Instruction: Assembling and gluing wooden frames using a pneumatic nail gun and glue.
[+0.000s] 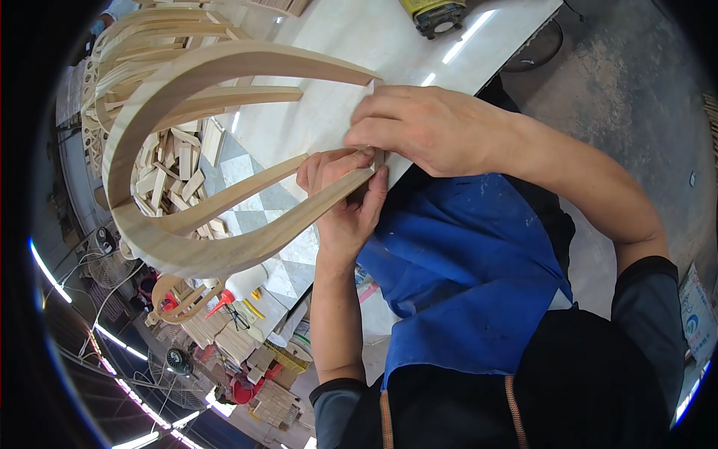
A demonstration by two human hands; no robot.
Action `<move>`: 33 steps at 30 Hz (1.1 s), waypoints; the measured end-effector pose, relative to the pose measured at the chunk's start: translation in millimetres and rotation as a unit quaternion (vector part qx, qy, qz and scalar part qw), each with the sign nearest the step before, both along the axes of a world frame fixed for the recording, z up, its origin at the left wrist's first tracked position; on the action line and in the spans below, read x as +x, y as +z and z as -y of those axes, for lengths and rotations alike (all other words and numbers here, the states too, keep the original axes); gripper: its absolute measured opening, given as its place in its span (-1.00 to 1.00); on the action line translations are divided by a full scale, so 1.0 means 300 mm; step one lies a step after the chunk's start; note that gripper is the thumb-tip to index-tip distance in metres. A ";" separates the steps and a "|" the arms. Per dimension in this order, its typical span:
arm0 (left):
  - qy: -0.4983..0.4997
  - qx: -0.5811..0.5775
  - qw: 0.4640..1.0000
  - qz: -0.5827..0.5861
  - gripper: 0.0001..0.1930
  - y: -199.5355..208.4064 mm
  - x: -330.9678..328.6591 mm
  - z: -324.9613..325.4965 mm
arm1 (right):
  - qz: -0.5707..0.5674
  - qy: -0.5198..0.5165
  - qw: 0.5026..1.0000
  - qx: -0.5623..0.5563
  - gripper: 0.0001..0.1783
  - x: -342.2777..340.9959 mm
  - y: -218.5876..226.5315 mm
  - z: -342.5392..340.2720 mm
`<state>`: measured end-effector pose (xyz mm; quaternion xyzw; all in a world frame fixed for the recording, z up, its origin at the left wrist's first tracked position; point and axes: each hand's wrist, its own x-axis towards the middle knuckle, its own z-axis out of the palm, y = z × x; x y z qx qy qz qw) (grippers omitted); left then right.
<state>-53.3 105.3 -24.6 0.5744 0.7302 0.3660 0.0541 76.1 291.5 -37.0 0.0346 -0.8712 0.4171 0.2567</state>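
A large curved wooden frame of pale wood, bent in a U with legs reaching right, stands over the table at the left. Near the end of its lower leg, my left hand grips the wood, with thumb and fingers on either side. My right hand is just beyond, its fingers curled and pressed down beside the frame's ends. Whatever lies under these right fingers is hidden. A narrow pale edge shows between the two hands, too small to name.
Similar curved frames stack at the far left. Loose wooden blocks lie heaped on the light table. A yellow-and-black tool sits at the far edge. A white bottle with a red nozzle stands left of my left forearm.
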 end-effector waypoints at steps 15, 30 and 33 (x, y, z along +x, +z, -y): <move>-0.008 -0.031 0.999 -0.006 -0.65 0.014 -0.012 0.013 | 0.504 -0.241 0.818 0.136 -0.38 0.150 0.148 -0.413; -0.025 -0.013 1.000 -0.008 -0.66 0.009 -0.030 0.035 | 0.333 -0.125 0.929 -0.099 -0.68 0.308 0.427 -0.200; -0.031 -0.010 0.999 -0.005 -0.65 0.004 -0.024 0.020 | 0.300 -0.068 0.854 -0.420 -0.61 0.349 0.358 -0.108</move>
